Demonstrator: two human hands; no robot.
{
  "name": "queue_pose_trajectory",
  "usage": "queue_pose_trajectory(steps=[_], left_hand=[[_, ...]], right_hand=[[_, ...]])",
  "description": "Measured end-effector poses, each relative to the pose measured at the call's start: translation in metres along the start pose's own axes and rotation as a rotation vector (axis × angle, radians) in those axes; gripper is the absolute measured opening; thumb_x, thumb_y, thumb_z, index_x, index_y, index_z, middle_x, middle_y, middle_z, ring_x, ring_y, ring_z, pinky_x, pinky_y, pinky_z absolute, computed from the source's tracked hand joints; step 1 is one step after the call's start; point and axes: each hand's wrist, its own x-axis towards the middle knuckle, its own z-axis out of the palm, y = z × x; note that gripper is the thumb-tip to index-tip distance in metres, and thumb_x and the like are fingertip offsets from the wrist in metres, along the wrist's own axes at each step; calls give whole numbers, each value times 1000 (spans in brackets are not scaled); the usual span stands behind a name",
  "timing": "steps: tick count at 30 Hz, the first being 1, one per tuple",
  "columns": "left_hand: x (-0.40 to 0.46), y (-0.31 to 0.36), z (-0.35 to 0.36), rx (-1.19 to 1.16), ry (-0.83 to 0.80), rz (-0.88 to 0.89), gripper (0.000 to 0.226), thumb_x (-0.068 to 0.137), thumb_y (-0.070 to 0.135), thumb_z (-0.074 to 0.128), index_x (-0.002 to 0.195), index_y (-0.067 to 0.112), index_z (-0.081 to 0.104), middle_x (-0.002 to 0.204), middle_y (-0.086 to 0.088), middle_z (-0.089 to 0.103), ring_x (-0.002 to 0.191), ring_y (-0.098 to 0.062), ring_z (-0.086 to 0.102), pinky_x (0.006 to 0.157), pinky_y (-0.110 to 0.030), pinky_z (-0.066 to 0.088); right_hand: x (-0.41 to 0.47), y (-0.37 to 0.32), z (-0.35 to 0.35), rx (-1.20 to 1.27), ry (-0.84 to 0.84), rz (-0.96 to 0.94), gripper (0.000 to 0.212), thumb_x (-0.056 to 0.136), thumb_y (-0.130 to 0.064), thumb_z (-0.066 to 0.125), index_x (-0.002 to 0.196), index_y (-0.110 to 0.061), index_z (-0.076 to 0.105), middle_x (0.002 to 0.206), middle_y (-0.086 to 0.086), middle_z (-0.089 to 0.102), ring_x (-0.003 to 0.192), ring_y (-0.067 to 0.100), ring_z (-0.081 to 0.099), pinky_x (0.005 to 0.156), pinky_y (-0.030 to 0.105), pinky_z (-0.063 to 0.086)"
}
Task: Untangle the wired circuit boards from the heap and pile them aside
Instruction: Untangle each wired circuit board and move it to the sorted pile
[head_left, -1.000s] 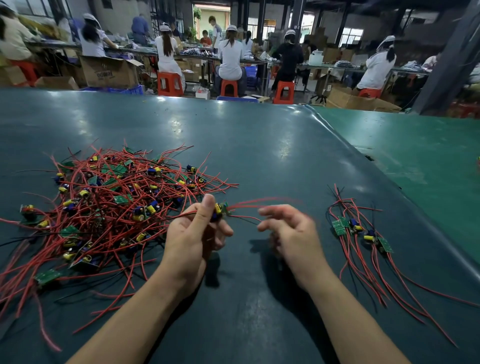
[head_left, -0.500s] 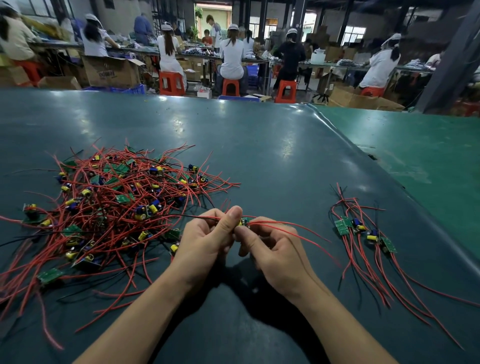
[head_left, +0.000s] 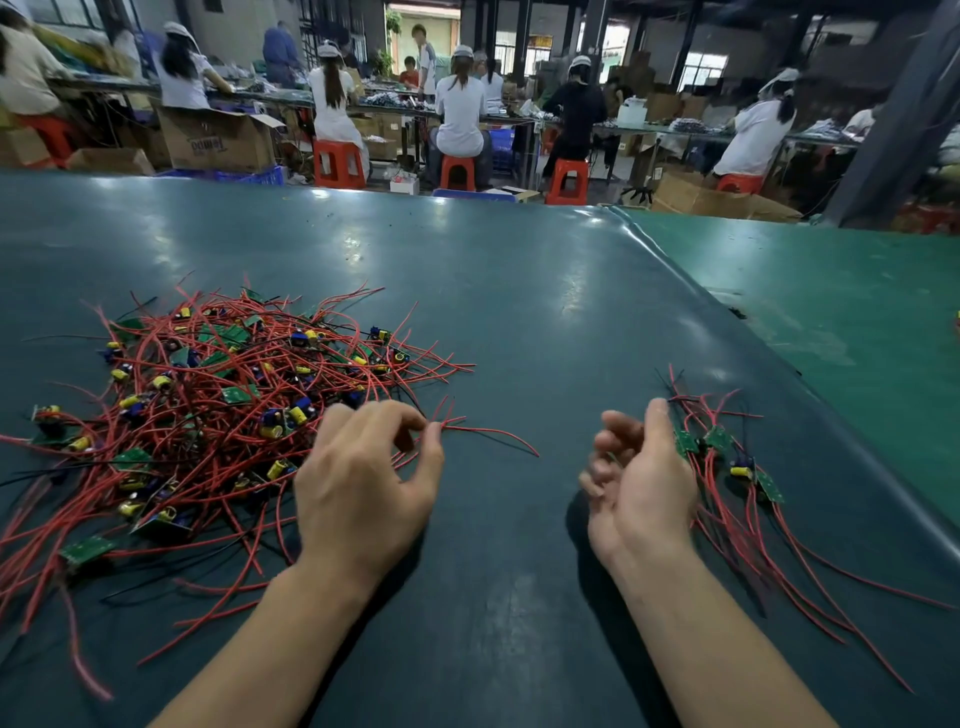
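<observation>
A heap of small green circuit boards (head_left: 208, 405) with red and black wires and yellow and blue parts lies on the left of the dark green table (head_left: 519, 312). At the heap's right edge, my left hand (head_left: 363, 483) pinches red wire ends (head_left: 483, 431) between thumb and forefinger. A small pile of untangled boards (head_left: 727, 457) lies at the right, its wires trailing toward me. Just left of that pile is my right hand (head_left: 639, 478), palm turned inward, fingers loosely bent and blurred, holding nothing.
A lighter green table (head_left: 831, 312) adjoins on the right along a raised seam. Beyond the far edge, several people sit on orange stools (head_left: 457, 171) at benches among cardboard boxes.
Both hands held one wired board together at the middle. Now the right hand has swung to the side pile and holds nothing; the left hand has gone back to the heap's edge.
</observation>
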Motion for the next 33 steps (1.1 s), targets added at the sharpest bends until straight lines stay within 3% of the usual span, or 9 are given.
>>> queue_pose_trajectory(steps=[4, 7, 15, 18, 20, 24, 26, 30, 33], left_hand=[[8, -21, -1, 361, -185, -209, 32, 88, 38, 61, 109, 15, 67, 103, -10, 67, 102, -36, 51, 85, -45, 39], [8, -26, 1, 452, -301, -243, 28, 91, 40, 59, 100, 19, 73, 99, -7, 71, 101, -34, 53, 83, -43, 37], [4, -18, 0, 31, 38, 34, 21, 90, 24, 61, 90, 10, 77, 71, -4, 68, 69, -33, 58, 66, -46, 46], [4, -14, 2, -148, 130, 127, 17, 90, 17, 65, 95, 5, 77, 79, -5, 65, 71, -28, 55, 68, -40, 45], [2, -6, 0, -245, 158, 194, 16, 90, 13, 66, 99, 5, 76, 82, -5, 64, 73, -25, 56, 67, -34, 45], [-13, 11, 0, -551, -10, 367, 18, 91, 13, 65, 107, 10, 73, 91, -3, 64, 81, -19, 63, 70, -27, 50], [-15, 16, 1, -599, -74, 415, 20, 94, 19, 62, 110, 12, 73, 94, -5, 64, 84, -22, 63, 72, -28, 51], [-10, 18, 2, -510, -46, 438, 22, 91, 18, 64, 111, 15, 72, 96, -6, 63, 88, -26, 55, 75, -30, 46], [-11, 20, 1, -538, -31, 409, 22, 90, 19, 64, 111, 19, 72, 95, -6, 63, 88, -27, 54, 75, -29, 44]], right_hand=[[-8, 9, 7, -180, -126, -151, 53, 100, -43, 48, 57, -16, 63, 45, 0, 50, 31, 10, 34, 36, 14, 22], [-10, 10, 8, -222, -174, -184, 57, 100, -42, 49, 51, -19, 65, 44, 1, 50, 31, 10, 34, 35, 14, 21], [-8, 12, 5, -342, -195, -175, 51, 100, -34, 51, 53, -17, 64, 45, 0, 50, 34, 9, 35, 36, 15, 24], [-11, 19, 4, -606, -374, -214, 28, 96, -24, 60, 69, -15, 66, 56, -1, 57, 41, 5, 43, 42, 18, 33], [-16, 24, 2, -907, -536, -386, 3, 90, -23, 68, 88, -20, 69, 69, -6, 62, 52, 6, 51, 56, 25, 44], [-26, 25, 1, -1384, -793, -546, 57, 77, -50, 61, 133, -43, 50, 108, -17, 64, 86, 10, 62, 86, 33, 51], [-28, 18, 2, -1331, -861, -510, 59, 72, -47, 45, 131, -41, 55, 120, -16, 63, 104, 15, 63, 91, 35, 50], [-27, 22, 4, -1341, -943, -462, 43, 83, -18, 55, 123, -29, 65, 115, 4, 68, 105, 32, 63, 89, 46, 51], [-29, 23, 1, -1283, -1055, -350, 36, 80, -8, 55, 105, -26, 73, 99, 10, 72, 89, 30, 67, 79, 46, 54]])
